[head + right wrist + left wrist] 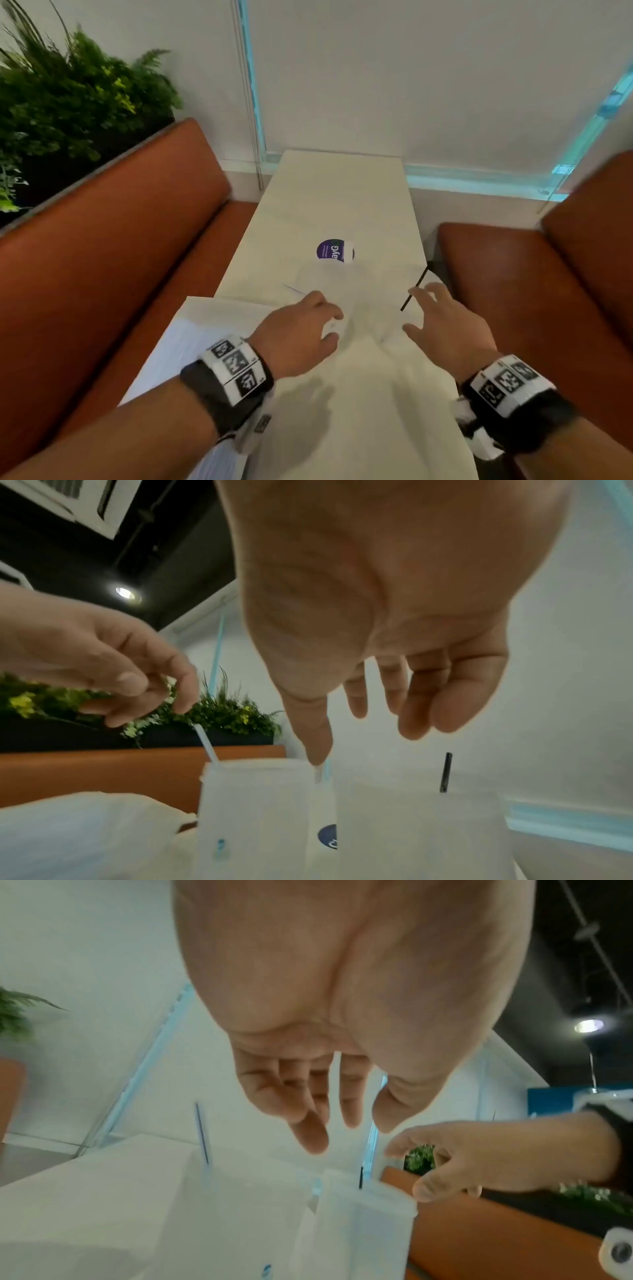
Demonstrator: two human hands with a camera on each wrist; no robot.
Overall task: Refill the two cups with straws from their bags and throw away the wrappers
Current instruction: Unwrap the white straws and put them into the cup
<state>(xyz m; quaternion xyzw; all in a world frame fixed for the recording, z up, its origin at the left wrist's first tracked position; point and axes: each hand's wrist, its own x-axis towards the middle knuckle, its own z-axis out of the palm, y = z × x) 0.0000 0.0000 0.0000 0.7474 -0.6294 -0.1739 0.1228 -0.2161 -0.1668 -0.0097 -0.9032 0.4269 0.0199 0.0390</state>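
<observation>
A long white table (335, 192) stands between two orange benches (113, 246); on it rest two translucent cups (255, 804), a round purple sticker (334, 250) and a white bag (191, 329).

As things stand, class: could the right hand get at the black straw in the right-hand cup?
Probably yes. The right hand hangs open just above the right-hand cup, and the black straw sticks up past its rim with nothing visible between them.

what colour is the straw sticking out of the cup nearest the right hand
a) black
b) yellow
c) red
a) In the right wrist view a black straw stands in the clear cup below the right hand.
</observation>
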